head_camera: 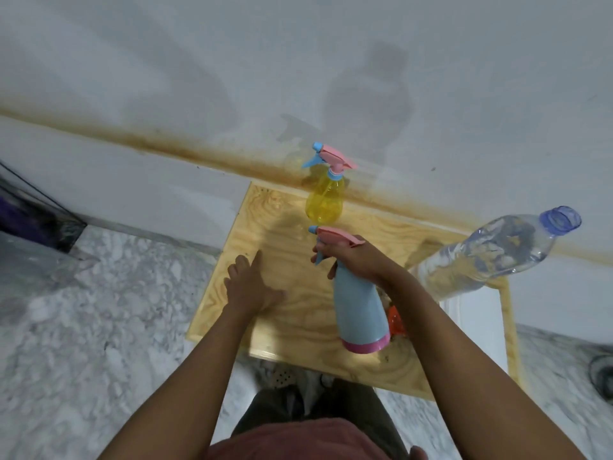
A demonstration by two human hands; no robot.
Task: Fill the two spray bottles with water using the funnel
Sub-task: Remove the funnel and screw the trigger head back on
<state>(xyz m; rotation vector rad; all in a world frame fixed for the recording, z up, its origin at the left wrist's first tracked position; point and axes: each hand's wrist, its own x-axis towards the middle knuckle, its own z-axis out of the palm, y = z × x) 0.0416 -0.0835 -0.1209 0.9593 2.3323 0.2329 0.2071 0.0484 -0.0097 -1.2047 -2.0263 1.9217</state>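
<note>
Right hand (351, 260) is wrapped around the neck and pink trigger head of the blue spray bottle (360, 313), fingers closed on it; left hand (252, 287) lies flat with fingers spread on bare wood toward the left edge of the wooden table (298, 336), gripping nothing

Near to far: blue bottle stands near the front edge, a little right of centre, pink base down. Orange funnel (394, 322) sits just behind and to the right of its base, mostly hidden, so I cannot tell whether it lies upright or on its side. Large clear water bottle (497, 257) stands at the right side, cap off, water visible inside. Yellow spray bottle (325, 197) stands at the far edge, against the wall, sprayer head still on

Step in hand, as I judge it: unscrew the blue bottle's sprayer head so the funnel can go in

Notes for doing it well:
- move the left hand onto the blue body to hold it steady; twisting one-handed will likely spin the whole bottle
- turn the collar, not the trigger, which may flex
- lift the head straight up so the dip tube clears the neck
- keep my right forearm away from the uncapped water bottle; it looks easy to tip
- set the head down on clear wood toward the left edge
</note>
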